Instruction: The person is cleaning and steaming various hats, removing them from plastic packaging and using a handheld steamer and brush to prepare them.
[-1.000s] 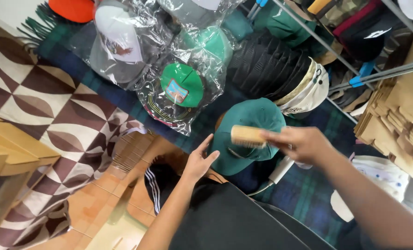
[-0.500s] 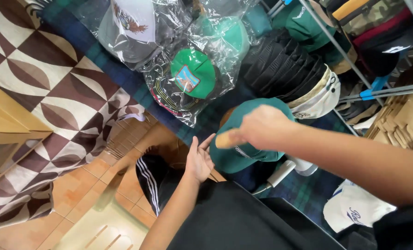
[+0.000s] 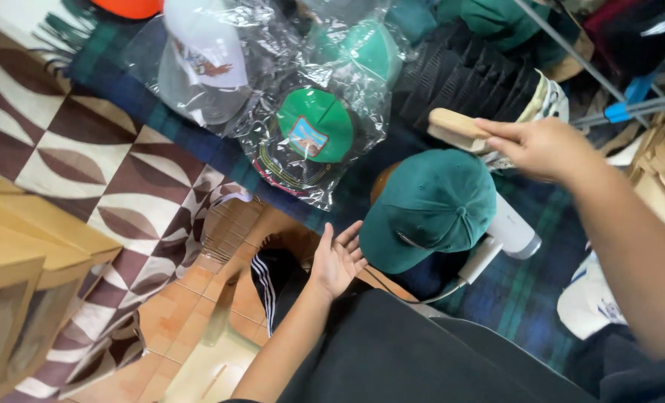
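Comparing this moment with the frame half a second earlier, I saw that my right hand (image 3: 545, 147) had lifted the wooden brush (image 3: 458, 129) off the dark green cap (image 3: 429, 209) and up toward the stack of black caps (image 3: 466, 75); before, the fist had sat low over the crown and hid much of it. My left hand (image 3: 337, 259) had barely moved, remaining beside the cap's near edge.

My right fingers were curled tight around one end of the brush, pinching it, with the pale wooden back showing and the rest sticking out to the left. My left hand was spread open, palm up, fingers loosely fanned, holding nothing; its fingertips lay just beside the brim, and I could not tell whether they touched it.

The dark green cap sat in the middle of the view on a white stand (image 3: 507, 231), over the blue and green plaid cloth (image 3: 541, 298). Its crown was rounded and full, seams running to a button on top, the fabric smooth and evenly coloured, brim pointing down toward my left hand.

Beyond it lay a bright green cap in a clear plastic bag (image 3: 314, 130) and a white cap in plastic (image 3: 202, 56), next to a brown and cream patterned rug (image 3: 71, 157)
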